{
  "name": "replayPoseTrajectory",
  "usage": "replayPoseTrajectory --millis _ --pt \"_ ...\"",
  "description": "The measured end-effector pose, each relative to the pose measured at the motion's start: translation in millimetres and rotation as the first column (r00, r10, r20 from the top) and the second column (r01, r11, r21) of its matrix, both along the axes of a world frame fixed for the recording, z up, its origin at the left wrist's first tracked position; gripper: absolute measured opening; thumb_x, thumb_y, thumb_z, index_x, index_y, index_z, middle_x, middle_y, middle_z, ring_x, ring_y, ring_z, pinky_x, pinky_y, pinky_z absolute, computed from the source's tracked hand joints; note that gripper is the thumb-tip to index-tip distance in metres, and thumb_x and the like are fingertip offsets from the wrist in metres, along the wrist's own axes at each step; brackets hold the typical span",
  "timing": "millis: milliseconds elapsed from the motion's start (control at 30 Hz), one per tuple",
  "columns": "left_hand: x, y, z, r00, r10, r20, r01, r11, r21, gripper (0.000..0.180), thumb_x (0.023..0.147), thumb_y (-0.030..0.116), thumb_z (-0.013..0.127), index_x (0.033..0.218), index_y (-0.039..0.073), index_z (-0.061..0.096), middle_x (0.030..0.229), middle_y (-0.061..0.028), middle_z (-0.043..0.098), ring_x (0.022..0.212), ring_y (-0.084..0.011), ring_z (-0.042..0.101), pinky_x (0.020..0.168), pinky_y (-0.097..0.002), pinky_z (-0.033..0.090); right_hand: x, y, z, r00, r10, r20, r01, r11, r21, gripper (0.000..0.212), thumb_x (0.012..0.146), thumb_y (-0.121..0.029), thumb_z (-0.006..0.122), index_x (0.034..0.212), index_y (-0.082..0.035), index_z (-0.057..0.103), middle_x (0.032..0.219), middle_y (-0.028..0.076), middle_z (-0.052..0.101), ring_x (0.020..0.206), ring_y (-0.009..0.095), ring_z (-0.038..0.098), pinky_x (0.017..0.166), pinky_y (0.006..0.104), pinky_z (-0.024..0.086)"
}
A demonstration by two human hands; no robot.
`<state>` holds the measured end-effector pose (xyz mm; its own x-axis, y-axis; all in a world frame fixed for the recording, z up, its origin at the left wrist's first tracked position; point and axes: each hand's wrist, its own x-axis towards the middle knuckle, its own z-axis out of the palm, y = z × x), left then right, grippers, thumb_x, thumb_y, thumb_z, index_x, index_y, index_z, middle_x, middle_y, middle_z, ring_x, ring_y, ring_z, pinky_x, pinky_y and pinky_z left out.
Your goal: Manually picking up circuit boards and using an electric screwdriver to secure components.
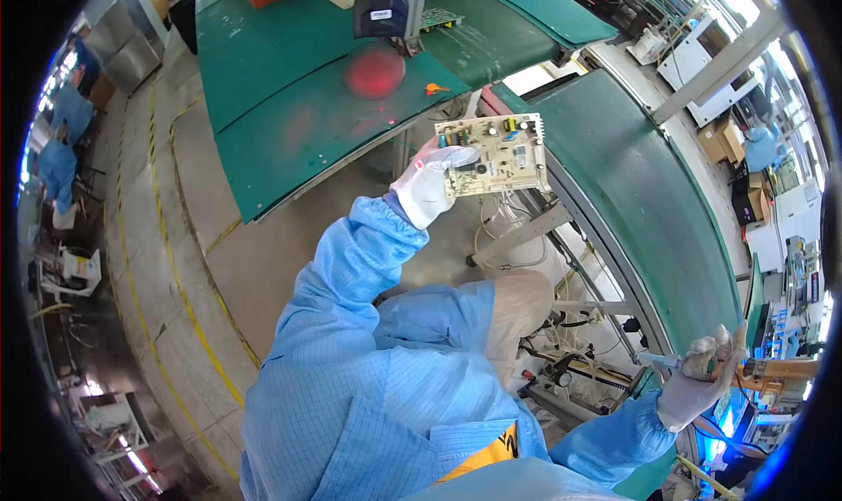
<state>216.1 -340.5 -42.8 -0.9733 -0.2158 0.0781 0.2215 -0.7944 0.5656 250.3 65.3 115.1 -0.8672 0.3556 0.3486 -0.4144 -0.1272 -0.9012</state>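
Observation:
My left hand (425, 187), in a white glove, grips a cream-coloured circuit board (504, 157) by its left edge. The board is held up between the green table and the curved conveyor, its component side showing. Far to the right, my right hand (693, 398), also gloved, is curled beside the conveyor's near end. A pale, crumpled-looking thing shows at its fingers, with a thin light tip pointing left; I cannot make out what it is.
A dark scanner-like device (381, 12) hangs over the green table (272, 137), with a red glow below it. Behind it lies another circuit board (441, 19); a small orange thing (436, 89) is near the table's edge. The green conveyor (640, 181) curves along the right.

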Motion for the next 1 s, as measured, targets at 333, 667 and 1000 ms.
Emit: replayPoseTrajectory --millis 333,667,1000 --pt "54.9 -89.2 19.7 0.906 0.42 0.058 -0.4 0.892 -0.212 0.033 0.081 0.008 0.064 0.112 -0.002 0.057 0.1 -0.0103 0.066 0.091 -0.0206 0.066 0.082 -0.0313 0.054 -2.7 -24.1 3.4 0.996 -0.09 0.017 0.091 0.994 -0.058 0.048 0.094 -0.035 0.052 0.126 0.0 0.051 0.091 0.002 0.051 0.075 0.009 0.049 0.062 0.0208 0.042" --pt "46.9 -125.8 16.5 0.897 0.441 0.024 -0.424 0.876 -0.229 0.034 0.084 0.013 0.065 0.113 -0.001 0.056 0.103 -0.0104 0.065 0.093 -0.0204 0.065 0.083 -0.0322 0.054 -6.8 -35.7 -4.3 0.986 -0.165 0.017 0.163 0.983 0.09 0.053 0.098 -0.043 0.04 0.127 0.001 0.049 0.088 0.003 0.047 0.069 0.005 0.043 0.056 0.016 0.037" --pt "41.5 -139.6 12.3 0.887 0.46 0.053 -0.43 0.861 -0.271 0.033 0.084 0.007 0.064 0.115 -0.001 0.055 0.108 -0.0112 0.063 0.099 -0.0224 0.063 0.087 -0.0354 0.053 -7.7 -24.9 -5.1 0.989 -0.136 0.052 0.129 0.985 0.113 0.053 0.098 -0.045 0.04 0.124 0.0 0.051 0.088 0.003 0.048 0.07 0.004 0.045 0.055 0.0134 0.038"
